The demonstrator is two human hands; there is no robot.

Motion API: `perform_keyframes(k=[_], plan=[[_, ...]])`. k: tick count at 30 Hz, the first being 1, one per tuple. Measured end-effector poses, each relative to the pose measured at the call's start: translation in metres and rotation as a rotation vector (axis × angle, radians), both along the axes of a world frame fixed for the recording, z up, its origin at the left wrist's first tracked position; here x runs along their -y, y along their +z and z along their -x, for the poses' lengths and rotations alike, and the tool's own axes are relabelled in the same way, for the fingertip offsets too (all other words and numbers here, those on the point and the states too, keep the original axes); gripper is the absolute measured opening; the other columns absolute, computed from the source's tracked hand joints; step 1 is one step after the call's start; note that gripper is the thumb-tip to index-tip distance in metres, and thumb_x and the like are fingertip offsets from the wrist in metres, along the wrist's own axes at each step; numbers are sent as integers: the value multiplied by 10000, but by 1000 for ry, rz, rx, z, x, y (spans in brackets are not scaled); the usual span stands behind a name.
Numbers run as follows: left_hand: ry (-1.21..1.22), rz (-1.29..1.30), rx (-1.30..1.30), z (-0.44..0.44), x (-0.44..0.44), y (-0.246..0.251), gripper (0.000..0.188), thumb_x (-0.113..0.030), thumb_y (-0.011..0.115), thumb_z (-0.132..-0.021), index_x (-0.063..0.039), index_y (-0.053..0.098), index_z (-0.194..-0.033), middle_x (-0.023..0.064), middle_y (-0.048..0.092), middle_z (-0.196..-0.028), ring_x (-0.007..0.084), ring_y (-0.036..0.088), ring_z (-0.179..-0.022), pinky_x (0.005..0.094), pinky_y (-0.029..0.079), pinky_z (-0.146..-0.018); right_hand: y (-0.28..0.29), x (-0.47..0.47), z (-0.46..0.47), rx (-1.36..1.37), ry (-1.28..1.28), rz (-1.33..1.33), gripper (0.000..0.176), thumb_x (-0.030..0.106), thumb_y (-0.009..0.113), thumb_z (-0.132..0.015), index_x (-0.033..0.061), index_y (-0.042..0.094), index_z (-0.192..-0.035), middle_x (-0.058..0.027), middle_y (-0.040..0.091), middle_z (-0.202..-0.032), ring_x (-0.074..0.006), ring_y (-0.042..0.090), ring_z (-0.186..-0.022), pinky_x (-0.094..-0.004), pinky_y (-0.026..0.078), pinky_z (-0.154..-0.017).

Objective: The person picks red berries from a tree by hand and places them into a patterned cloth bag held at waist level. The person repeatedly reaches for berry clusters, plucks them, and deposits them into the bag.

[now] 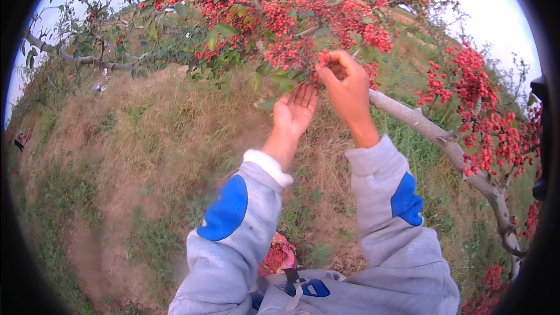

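Observation:
Clusters of small red berries (288, 13) hang from a leafy tree branch across the top of the view. My right hand (348, 89) is raised at their lower edge, thumb and forefinger pinched on a small red berry cluster (323, 58). Just below and to the left, my left hand (295, 111) is held palm up with its fingers extended beneath the berries and leaves. Whether anything lies at its fingertips is hard to tell. A container of picked red berries (275, 259) shows low down, partly hidden by my left sleeve.
A thick bare limb (420, 124) runs from beside my right wrist down to the lower right, with more berry clusters (477, 78) above it. A thinner branch (87, 59) extends left. Dry grass (175, 113) and weeds cover the sloping ground.

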State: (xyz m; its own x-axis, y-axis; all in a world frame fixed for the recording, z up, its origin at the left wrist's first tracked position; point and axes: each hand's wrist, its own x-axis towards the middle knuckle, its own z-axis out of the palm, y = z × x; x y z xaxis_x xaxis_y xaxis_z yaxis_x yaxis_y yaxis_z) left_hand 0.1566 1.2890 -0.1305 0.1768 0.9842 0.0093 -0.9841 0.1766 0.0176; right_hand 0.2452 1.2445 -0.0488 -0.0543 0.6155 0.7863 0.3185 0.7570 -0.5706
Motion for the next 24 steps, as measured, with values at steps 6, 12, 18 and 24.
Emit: perform_keyframes(k=[6, 12, 18, 24], plan=[[-83, -206, -69, 20, 28, -18, 336, -145, 276, -813, 14, 417, -1074, 165, 487, -1069, 269, 460, -1010, 424, 348, -888, -39, 34, 7, -451, 476, 345, 141, 21, 552, -723, 0, 510, -857, -20, 557, -801, -72, 516, -735, -201, 402, -663], [-103, -232, -170, 49, 90, -58, 333, -131, 328, -830, 17, 380, -1123, 161, 407, -1167, 267, 395, -1083, 388, 308, -940, -76, 58, 17, -490, 585, 483, 126, 20, 544, -717, 14, 501, -835, -10, 543, -768, -86, 515, -743, -211, 406, -674], [18, 67, -177, 128, 151, -137, 374, -95, 418, -780, 33, 388, -1130, 141, 392, -1189, 249, 367, -1114, 379, 275, -969, -137, 88, 25, 367, 842, 730, 165, 63, 549, -727, 28, 535, -888, -25, 560, -801, -103, 531, -730, -238, 436, -634], [67, 254, -92, 164, 204, -207, 303, -62, 381, -755, 25, 477, -1029, 144, 510, -1055, 253, 456, -1031, 392, 333, -923, -123, 31, 32, -507, 544, 663, 247, 162, 494, -797, 30, 483, -1006, -58, 549, -850, -111, 524, -733, -232, 433, -558]])
